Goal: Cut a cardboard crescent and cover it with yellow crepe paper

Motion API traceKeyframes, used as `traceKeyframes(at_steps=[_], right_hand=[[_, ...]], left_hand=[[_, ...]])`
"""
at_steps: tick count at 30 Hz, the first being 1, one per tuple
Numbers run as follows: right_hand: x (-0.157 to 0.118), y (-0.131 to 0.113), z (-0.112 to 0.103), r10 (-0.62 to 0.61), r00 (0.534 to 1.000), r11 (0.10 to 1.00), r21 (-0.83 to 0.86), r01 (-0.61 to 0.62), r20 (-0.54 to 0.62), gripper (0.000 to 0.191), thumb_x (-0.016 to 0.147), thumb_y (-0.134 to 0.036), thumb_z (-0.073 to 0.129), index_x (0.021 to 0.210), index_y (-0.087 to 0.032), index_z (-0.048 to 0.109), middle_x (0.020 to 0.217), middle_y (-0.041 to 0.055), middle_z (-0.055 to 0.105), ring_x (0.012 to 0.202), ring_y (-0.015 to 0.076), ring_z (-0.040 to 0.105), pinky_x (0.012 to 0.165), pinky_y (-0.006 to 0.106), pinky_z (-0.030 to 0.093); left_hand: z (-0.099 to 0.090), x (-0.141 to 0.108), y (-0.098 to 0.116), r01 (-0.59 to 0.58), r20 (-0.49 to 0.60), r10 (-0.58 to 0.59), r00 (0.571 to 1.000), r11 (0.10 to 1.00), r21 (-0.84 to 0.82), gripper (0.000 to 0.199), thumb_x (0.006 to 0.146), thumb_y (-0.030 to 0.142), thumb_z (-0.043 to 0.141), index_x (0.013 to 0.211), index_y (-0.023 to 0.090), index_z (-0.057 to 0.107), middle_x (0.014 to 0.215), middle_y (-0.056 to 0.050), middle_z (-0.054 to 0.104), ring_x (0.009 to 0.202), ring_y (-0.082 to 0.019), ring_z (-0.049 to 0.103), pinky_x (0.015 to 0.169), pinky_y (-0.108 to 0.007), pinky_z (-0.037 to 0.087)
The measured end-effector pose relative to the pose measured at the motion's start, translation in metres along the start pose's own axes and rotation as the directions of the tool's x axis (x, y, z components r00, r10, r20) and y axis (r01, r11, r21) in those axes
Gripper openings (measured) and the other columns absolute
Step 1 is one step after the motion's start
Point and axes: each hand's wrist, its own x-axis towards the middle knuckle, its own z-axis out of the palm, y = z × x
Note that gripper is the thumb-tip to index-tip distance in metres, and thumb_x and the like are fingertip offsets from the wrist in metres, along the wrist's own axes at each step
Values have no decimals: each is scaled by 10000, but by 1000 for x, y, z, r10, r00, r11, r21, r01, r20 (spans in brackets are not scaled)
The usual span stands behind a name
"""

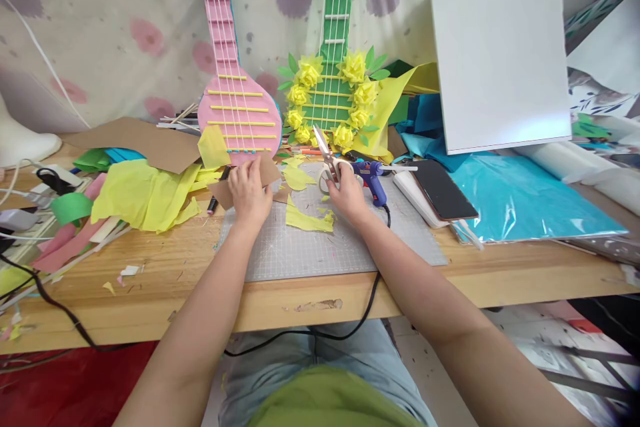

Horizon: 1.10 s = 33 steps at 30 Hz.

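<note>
At the left part of the grey cutting mat [320, 260], my left hand [250, 194] has its fingers closed on a brown piece of cardboard [269, 171]. My right hand [346, 192] grips scissors [327, 152] by their pale handles, blades pointing up and away from me. Yellow crepe paper scraps [306, 219] lie between the hands. Just right of the scissors is a blue glue gun [371, 180] with a white glue stick in its back. Behind my left hand stands a pink paper guitar [240, 107]; a green guitar [330, 94] with yellow paper flowers leans beside it.
Yellow crepe paper [145, 190] and a brown cardboard sheet [140, 140] lie to the left, near cables and a power strip. On the right are a dark phone [443, 188], blue wrapped paper [540, 204] and a white board [503, 67]. A black cord [373, 300] hangs over the table edge.
</note>
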Motion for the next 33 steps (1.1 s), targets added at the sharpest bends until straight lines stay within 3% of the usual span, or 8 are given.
traceKeyframes(at_steps=[9,16,18,20,23,25,30,33], right_hand=[[2,-3,18,98,963,901,388,-193,252,330,654,-349,602,917,-184,489,819,26,606,756,167,557,664,307,435],[4,1,14,180,982,910,370,-188,58,340,663,-331,598,954,-197,482,874,49,609,821,201,566,688,330,436],[4,2,13,197,980,910,371,-185,6,331,678,-336,585,957,-199,472,869,55,606,831,208,566,692,332,435],[3,3,12,212,977,906,379,-189,-21,319,683,-342,580,943,-200,461,847,53,600,821,209,568,689,332,436],[1,5,13,215,975,896,409,-173,-58,296,681,-346,581,901,-202,446,827,43,586,789,202,572,686,338,444],[0,7,13,214,973,888,432,-159,-83,296,677,-345,584,893,-204,439,832,39,579,791,202,576,690,346,452],[1,10,17,229,971,845,509,-163,-71,314,679,-319,576,934,-216,423,885,39,566,830,201,586,704,366,471],[0,7,21,252,968,775,595,-212,16,303,672,-285,572,914,-221,402,865,19,550,765,174,597,684,354,483]], left_hand=[[18,-16,36,-198,119,215,969,970,-138,645,684,159,555,1300,213,369,1261,-98,505,1197,-273,399,1062,-461,171],[9,-25,41,-212,43,229,972,945,-251,319,779,214,492,1093,221,543,1176,-97,525,1141,-240,449,998,-408,306],[9,-29,39,-292,156,357,921,898,-330,234,799,257,496,1012,206,576,1063,-87,572,1043,-222,501,932,-376,372],[12,-32,37,-371,318,501,805,843,-391,195,781,284,543,945,194,597,977,-72,601,968,-216,521,875,-362,404],[18,-31,33,-369,485,538,689,837,-404,84,775,206,544,818,187,613,860,-46,619,877,-193,540,807,-334,422],[17,-25,26,-322,504,467,727,880,-350,106,774,149,518,774,191,616,823,-35,620,847,-178,547,780,-314,420],[6,-7,-16,-43,235,52,971,998,-41,137,781,178,501,816,192,633,894,-71,621,874,-219,546,792,-353,408],[1,-4,-36,149,97,-162,982,981,127,199,746,120,503,878,167,643,965,-126,608,999,-297,504,880,-453,360]])
